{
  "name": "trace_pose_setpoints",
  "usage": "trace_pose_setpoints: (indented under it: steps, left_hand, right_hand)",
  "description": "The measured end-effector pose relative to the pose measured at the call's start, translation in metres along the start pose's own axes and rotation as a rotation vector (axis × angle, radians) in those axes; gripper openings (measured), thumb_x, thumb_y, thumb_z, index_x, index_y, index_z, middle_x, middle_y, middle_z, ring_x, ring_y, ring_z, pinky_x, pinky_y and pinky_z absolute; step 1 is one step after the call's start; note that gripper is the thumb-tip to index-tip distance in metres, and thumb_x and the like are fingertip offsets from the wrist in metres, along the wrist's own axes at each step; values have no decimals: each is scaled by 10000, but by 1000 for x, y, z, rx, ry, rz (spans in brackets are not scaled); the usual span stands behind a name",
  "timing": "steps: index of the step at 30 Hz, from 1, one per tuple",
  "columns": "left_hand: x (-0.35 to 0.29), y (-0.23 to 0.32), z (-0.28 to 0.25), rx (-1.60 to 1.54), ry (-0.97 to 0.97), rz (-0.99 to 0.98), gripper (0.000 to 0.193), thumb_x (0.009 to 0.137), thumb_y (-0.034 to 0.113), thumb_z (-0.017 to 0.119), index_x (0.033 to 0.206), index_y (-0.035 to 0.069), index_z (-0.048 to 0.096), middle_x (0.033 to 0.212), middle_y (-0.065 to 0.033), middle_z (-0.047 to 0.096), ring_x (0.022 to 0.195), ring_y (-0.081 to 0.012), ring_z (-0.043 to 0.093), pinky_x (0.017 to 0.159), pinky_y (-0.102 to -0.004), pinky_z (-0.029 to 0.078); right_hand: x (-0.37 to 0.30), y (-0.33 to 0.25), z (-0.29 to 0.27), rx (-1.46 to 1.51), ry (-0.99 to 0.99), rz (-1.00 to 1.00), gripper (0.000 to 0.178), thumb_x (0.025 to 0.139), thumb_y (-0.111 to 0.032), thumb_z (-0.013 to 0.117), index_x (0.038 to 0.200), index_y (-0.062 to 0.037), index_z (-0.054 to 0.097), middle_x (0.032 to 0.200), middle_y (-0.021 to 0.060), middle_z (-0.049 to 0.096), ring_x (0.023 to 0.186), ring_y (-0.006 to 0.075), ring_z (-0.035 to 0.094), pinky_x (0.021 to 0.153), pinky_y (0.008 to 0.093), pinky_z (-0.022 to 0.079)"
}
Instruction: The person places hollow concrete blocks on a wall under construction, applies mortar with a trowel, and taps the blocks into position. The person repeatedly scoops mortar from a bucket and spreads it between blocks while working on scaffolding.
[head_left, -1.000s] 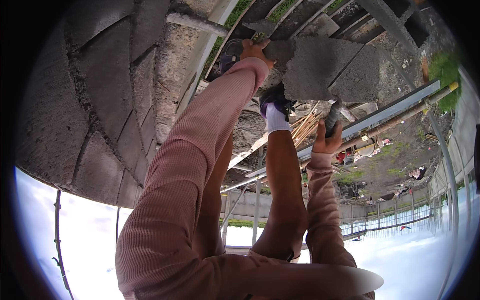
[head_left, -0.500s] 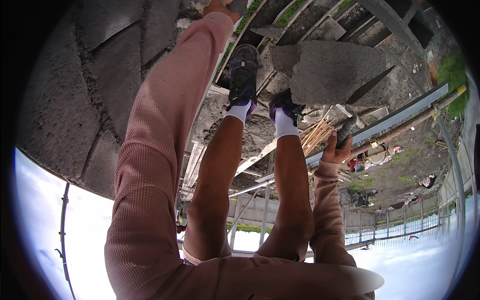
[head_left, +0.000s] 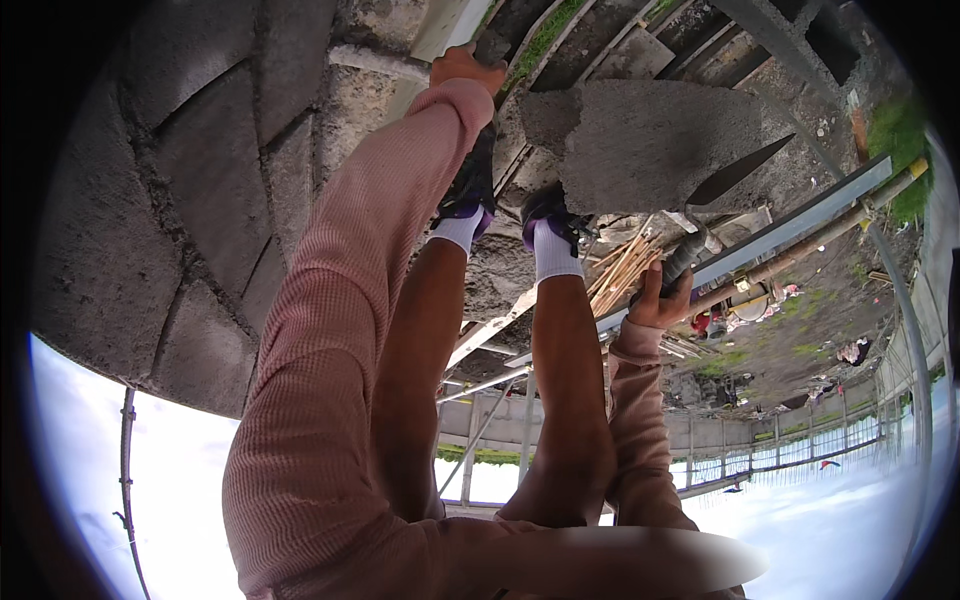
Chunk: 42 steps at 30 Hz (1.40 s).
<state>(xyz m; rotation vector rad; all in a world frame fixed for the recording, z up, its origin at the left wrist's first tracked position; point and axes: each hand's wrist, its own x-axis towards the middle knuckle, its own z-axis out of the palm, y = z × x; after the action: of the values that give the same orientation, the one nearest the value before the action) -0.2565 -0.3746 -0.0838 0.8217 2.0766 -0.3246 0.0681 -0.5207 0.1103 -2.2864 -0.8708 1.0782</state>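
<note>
In my right hand [head_left: 660, 300] is the dark handle of a trowel [head_left: 742, 168], with my fingers wrapped round it. Grey mortar [head_left: 660, 140] spreads over most of the blade, leaving a dark strip of metal bare along one side. My left hand [head_left: 467, 72] reaches to the top of the view beside the stone wall [head_left: 215, 160]. Its fingers are curled near a pale straight edge [head_left: 440, 35] and a dark grey lump [head_left: 491, 46]; what they grip, if anything, is hidden. The wall shows large grey blocks with recessed joints.
My shoes [head_left: 550, 212] stand on rough, mortar-crusted footing below the wall. A metal scaffold rail [head_left: 800, 212] and a pipe run along the right. Thin wooden sticks [head_left: 625, 275] lie beneath. Farther down are a littered dirt yard and a fence [head_left: 790, 445].
My left hand has come nearer and slightly to the right, now covering part of the left shoe. My right hand keeps the mortar-laden trowel, shifted slightly left with the view.
</note>
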Motion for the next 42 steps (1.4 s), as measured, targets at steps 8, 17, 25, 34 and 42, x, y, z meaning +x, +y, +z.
trace_pose_setpoints:
  steps: [8, 17, 25, 34, 42]
  left_hand:
    - [-21, 15, 6, -255, -248, -129, 888, 728, 617, 705, 1387, 71, 468, 1244, -203, 577, 1068, -330, 619, 897, -429, 519]
    - [-54, 17, 94, -357, -504, -558, 1005, 765, 677, 619, 1476, 35, 313, 1499, -199, 331, 1286, -372, 457, 1088, -471, 306]
    - [-35, 12, 101, -254, -436, -412, 816, 867, 574, 586, 1444, 47, 352, 1419, -147, 427, 1057, -350, 594, 916, -443, 510]
    - [8, 34, 39, -272, -511, -236, 656, 911, 551, 473, 1362, 75, 453, 1164, -178, 582, 950, -311, 570, 912, -424, 448]
    - [0, 44, -6, -726, -542, -381, 519, 935, 424, 495, 1359, 128, 453, 1198, -131, 551, 1046, -275, 500, 965, -438, 368]
  right_hand:
    - [-8, 16, 11, 152, 18, 76, 282, 864, -254, 708, 915, -16, 565, 702, 8, 537, 574, 74, 479, 522, 232, 389]
    - [73, -5, 28, 523, 334, 151, 394, 819, -325, 772, 1028, -80, 545, 845, 7, 529, 774, 114, 560, 658, 257, 475]
    - [115, -24, 64, 340, 297, 13, 627, 749, -48, 771, 1308, -67, 487, 1202, 121, 557, 1065, 248, 546, 974, 363, 404]
    - [152, -105, 79, 189, 318, 69, 510, 686, -23, 788, 1164, -48, 611, 968, 118, 656, 846, 213, 638, 767, 316, 500]
    - [174, -160, 117, 572, 171, -78, 492, 808, -108, 756, 1242, -45, 532, 749, 66, 630, 588, 151, 612, 472, 277, 482]
